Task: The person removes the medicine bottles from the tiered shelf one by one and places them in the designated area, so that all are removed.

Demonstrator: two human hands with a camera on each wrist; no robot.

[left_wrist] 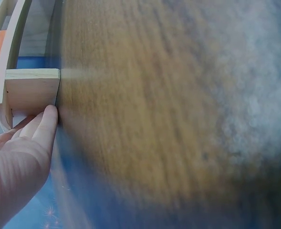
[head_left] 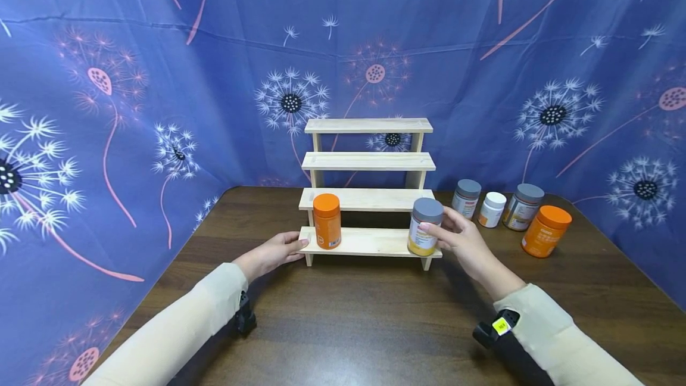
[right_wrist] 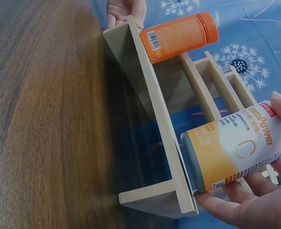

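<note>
At the left end of a stepped wooden display rack (head_left: pixel 370 242), my left hand (head_left: pixel 275 253) holds the lowest step, fingers (left_wrist: pixel 44 129) against its side support. My right hand (head_left: pixel 465 240) grips a supplement bottle (head_left: pixel 423 236) with a grey lid and a white and yellow label, thumb in front and fingers round its far side. This bottle stands upright at the right end of the lowest step, its base right at the board in the right wrist view. An orange bottle (head_left: pixel 327 222) with an orange lid stands on the same step, near the left end.
To the right of the rack stand a grey-lidded bottle (head_left: pixel 466 198), a small white-capped bottle (head_left: pixel 492 209), a larger grey-lidded bottle (head_left: pixel 523 207) and another orange bottle (head_left: pixel 546 231). They are on the brown wooden table (head_left: pixel 343 320). A blue dandelion-print cloth (head_left: pixel 225 94) hangs behind.
</note>
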